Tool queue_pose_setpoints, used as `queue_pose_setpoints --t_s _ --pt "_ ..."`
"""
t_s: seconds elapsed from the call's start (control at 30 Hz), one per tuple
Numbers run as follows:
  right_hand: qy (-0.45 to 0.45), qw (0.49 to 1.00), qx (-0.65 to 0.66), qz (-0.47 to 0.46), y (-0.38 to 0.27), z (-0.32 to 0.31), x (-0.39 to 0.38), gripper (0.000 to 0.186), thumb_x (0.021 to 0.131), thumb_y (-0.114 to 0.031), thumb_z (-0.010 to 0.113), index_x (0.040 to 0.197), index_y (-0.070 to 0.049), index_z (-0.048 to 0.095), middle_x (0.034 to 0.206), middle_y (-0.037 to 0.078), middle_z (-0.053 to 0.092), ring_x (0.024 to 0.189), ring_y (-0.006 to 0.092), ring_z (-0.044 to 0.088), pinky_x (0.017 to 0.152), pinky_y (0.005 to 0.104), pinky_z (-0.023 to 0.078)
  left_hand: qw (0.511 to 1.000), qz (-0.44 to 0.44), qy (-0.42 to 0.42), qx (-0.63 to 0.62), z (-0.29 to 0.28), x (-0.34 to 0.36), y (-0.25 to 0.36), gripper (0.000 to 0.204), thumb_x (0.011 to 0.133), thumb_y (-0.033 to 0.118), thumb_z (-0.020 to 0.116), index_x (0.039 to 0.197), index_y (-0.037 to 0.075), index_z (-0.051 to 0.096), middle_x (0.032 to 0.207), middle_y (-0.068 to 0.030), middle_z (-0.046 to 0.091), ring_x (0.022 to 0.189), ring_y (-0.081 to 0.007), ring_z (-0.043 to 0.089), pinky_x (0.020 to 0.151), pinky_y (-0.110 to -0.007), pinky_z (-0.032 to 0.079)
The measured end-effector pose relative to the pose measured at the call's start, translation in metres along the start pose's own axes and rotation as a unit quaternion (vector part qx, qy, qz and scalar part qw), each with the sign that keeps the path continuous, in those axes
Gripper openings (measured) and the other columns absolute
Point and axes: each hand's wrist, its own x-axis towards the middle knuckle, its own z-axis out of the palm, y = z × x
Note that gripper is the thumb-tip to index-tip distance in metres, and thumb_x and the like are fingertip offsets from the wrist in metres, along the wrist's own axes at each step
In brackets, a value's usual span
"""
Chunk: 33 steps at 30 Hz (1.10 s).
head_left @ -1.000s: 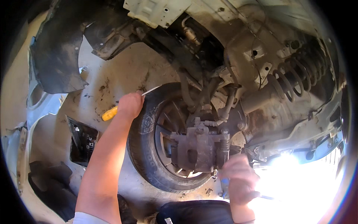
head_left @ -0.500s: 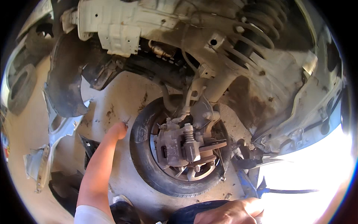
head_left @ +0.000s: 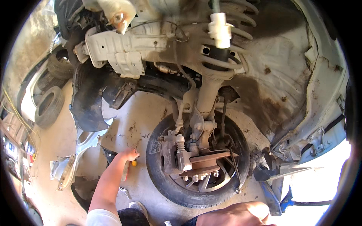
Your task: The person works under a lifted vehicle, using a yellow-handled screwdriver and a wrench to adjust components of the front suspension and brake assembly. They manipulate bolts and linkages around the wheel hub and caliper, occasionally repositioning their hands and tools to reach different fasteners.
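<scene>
1 left hand (head_left: 131, 154) outstretched

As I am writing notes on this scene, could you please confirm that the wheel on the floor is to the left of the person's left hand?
Not quite: the head view shows the wheel on the floor to the right of the person's left hand.
</scene>
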Motion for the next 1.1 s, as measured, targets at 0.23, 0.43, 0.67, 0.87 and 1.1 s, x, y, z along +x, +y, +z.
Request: queue_pose_setpoints --t_s 0.23,0.43,0.67,0.87,1.1 --pt "0.138 0.979 -0.128 0.082 -0.035 -0.027 -0.038 0.102 0.087 -0.083 0.03 0.149 -0.002 0.038 0.142 0.016 0.052 0.089 0.0153 0.065 0.067 0.0247 0.046 0.997 -0.013 -0.045 0.054 -0.029 -0.006 -0.03 0.045 0.095 0.046 0.047 0.108 0.011 0.071 0.107 -0.0199 0.069 0.104 -0.0368 0.065 0.091 -0.045 0.05" --pt "0.428 0.744 -0.5 -0.116 -0.023 -0.087 -0.066 0.065 0.101 -0.052 0.04 0.141 -0.001 0.046 0.123 0.017 0.064 0.088 0.0169 0.069 0.062 0.0245 0.048 0.969 0.044 -0.01 0.243 -0.119 -0.003 0.046 0.036 0.091 0.035 0.056 0.117 0.011 0.063 0.11 -0.0195 0.067 0.11 -0.0384 0.061 0.09 -0.047 0.05" --pt "0.572 0.624 -0.516 -0.134 -0.022 -0.121 -0.077 0.045 0.102 -0.013 0.049 0.143 0.001 0.038 0.137 0.018 0.052 0.1 0.0152 0.06 0.089 0.0283 0.047 0.986 0.114 0.055 0.109 -0.05 0.055 0.002 0.032 0.093 0.036 0.054 0.103 0.007 0.066 0.103 -0.019 0.068 0.099 -0.0382 0.065 0.083 -0.048 0.053" --pt "0.621 0.532 -0.569 -0.086 -0.012 -0.142 -0.069 0.051 0.101 -0.017 0.051 0.146 -0.001 0.034 0.141 0.013 0.05 0.102 0.0159 0.061 0.084 0.026 0.048 0.992 0.057 0.008 0.111 0.012 0.03 0.004 0.032 0.094 0.025 0.049 0.119 0.011 0.064 0.111 -0.0216 0.067 0.102 -0.04 0.065 0.083 -0.049 0.054" --pt "0.654 0.459 -0.601 -0.014 -0.01 -0.15 -0.068 0.053 0.103 -0.021 0.05 0.148 -0.002 0.032 0.142 0.011 0.049 0.099 0.0166 0.061 0.083 0.0267 0.047 0.995 0.041 -0.083 0.049 0.039 0.029 -0.015 0.032 0.092 0.018 0.049 0.118 0.006 0.063 0.108 -0.0187 0.069 0.098 -0.0332 0.069 0.078 -0.044 0.057"
